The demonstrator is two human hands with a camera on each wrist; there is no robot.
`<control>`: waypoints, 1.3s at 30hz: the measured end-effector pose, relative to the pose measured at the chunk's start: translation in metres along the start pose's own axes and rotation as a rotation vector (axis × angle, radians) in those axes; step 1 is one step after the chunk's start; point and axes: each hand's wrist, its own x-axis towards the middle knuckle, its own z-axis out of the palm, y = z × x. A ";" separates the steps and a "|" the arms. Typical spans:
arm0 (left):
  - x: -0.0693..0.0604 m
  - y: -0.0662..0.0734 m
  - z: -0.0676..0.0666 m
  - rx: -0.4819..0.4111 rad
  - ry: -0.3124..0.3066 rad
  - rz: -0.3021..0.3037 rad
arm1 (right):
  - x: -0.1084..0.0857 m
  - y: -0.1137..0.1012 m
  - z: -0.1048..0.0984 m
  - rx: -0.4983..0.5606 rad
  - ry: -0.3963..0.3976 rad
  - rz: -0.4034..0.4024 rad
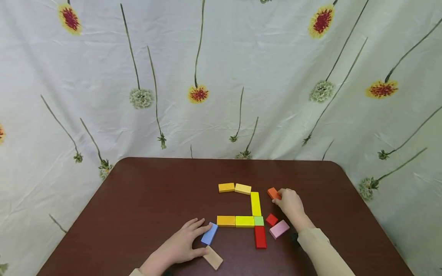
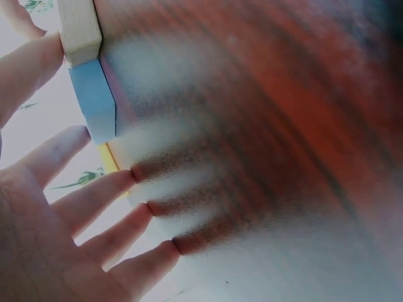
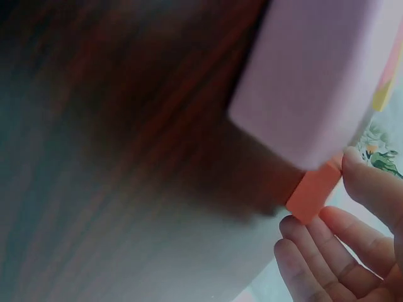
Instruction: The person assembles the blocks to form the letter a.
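My left hand (image 1: 183, 242) rests on the table with its fingers spread. Its index fingertip touches a blue block (image 1: 209, 234), and the thumb lies against a plain wooden block (image 1: 214, 259). Seen from the left wrist, the fingers (image 2: 101, 195) are nearly straight and the blue block (image 2: 94, 97) abuts the wooden one. At the right, my right hand (image 1: 291, 206) pinches an orange block (image 1: 272, 192) between thumb and fingers. In the right wrist view the orange block (image 3: 315, 192) appears at the fingertips, partly behind a pink block (image 3: 308, 82).
Several yellow and orange-yellow blocks (image 1: 244, 221), a light green block (image 1: 258, 221) and a long red block (image 1: 260, 237) form an angular figure on the dark brown table (image 1: 155, 199). A small red block (image 1: 271, 219) lies right of it, beside the pink one. A flowered cloth (image 1: 221, 57) hangs behind.
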 end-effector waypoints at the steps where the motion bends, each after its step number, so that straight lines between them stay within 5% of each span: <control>1: 0.000 0.000 0.000 0.002 0.001 0.001 | 0.000 0.000 0.001 -0.003 0.002 -0.003; 10: 0.001 -0.001 0.001 -0.009 -0.012 -0.008 | -0.003 -0.002 0.000 0.039 0.023 0.021; 23: 0.002 -0.001 0.002 0.002 0.000 -0.013 | -0.034 -0.011 -0.016 0.085 0.108 -0.055; 39: 0.002 -0.001 0.002 -0.010 -0.005 -0.024 | -0.100 -0.052 -0.008 0.161 0.097 -0.330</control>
